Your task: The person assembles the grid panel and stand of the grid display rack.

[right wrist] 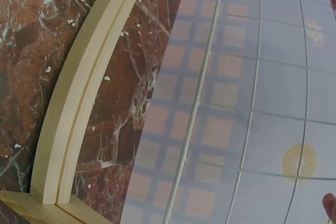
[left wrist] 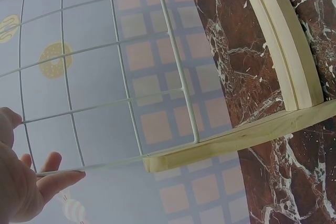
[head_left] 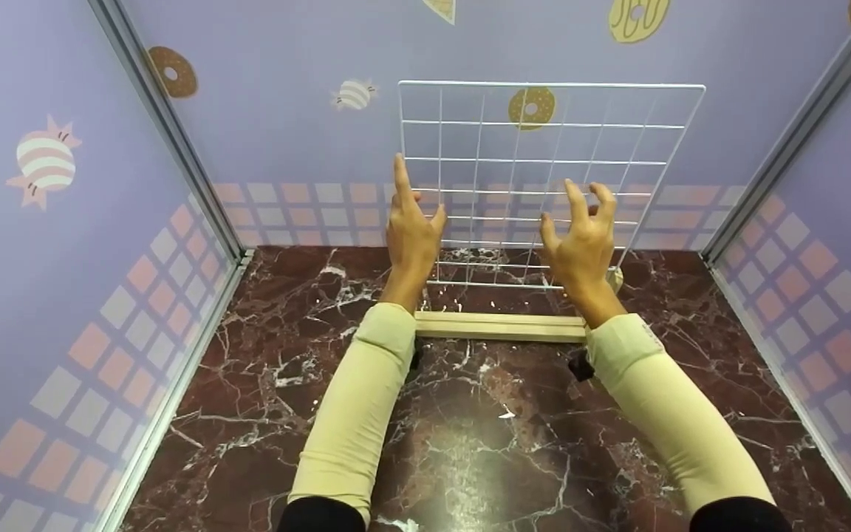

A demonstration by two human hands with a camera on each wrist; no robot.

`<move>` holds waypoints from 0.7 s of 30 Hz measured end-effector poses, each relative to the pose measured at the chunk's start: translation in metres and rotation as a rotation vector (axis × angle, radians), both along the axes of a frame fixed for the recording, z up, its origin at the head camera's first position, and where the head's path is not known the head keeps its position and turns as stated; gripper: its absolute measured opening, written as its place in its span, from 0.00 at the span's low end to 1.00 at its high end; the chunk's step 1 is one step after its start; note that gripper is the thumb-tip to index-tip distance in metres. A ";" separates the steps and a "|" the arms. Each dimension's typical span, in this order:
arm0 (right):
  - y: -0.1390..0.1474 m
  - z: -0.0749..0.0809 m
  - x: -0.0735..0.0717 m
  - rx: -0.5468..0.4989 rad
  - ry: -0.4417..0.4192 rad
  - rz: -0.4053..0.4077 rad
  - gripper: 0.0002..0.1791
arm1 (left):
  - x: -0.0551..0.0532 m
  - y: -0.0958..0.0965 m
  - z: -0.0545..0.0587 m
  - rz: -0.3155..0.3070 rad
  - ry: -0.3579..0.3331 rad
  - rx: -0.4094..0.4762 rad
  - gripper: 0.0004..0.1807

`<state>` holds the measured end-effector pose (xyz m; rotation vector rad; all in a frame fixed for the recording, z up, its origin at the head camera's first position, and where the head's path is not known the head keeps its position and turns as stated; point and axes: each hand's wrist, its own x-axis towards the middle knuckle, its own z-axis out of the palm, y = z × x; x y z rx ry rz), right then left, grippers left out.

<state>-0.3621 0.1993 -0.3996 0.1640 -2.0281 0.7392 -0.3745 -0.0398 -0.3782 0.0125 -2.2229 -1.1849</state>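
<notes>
A white wire grid panel (head_left: 514, 160) stands upright on a pale wooden base, its lower corner meeting a wooden side piece (left wrist: 226, 145) in the left wrist view. At the grid's left edge my left hand (head_left: 412, 233) holds the edge wire with curled fingers, while the index finger points up. My right hand (head_left: 584, 247) is in front of the grid's right part, fingers spread and loosely bent, with nothing held. Only a fingertip (right wrist: 331, 205) of it shows in the right wrist view. Nearer to me lies the base's wooden crossbar (head_left: 499, 327), between the forearms.
The dark red marbled tabletop (head_left: 470, 458) carries small white flecks. Purple patterned walls (head_left: 285, 140) close it in at the back and both sides, with metal corner posts (head_left: 167, 118). Small black pieces (head_left: 582, 366) sit at the base's near ends, partly hidden by the sleeves.
</notes>
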 end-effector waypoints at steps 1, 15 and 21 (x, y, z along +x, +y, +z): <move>0.002 0.001 0.000 -0.008 0.010 -0.004 0.30 | 0.000 0.000 0.000 0.000 -0.005 0.001 0.58; 0.042 0.027 -0.002 -0.168 -0.030 -0.207 0.47 | -0.001 0.000 0.000 -0.003 0.005 0.000 0.58; 0.052 0.038 -0.001 -0.285 -0.185 -0.173 0.58 | -0.001 0.000 0.000 -0.011 0.005 0.012 0.58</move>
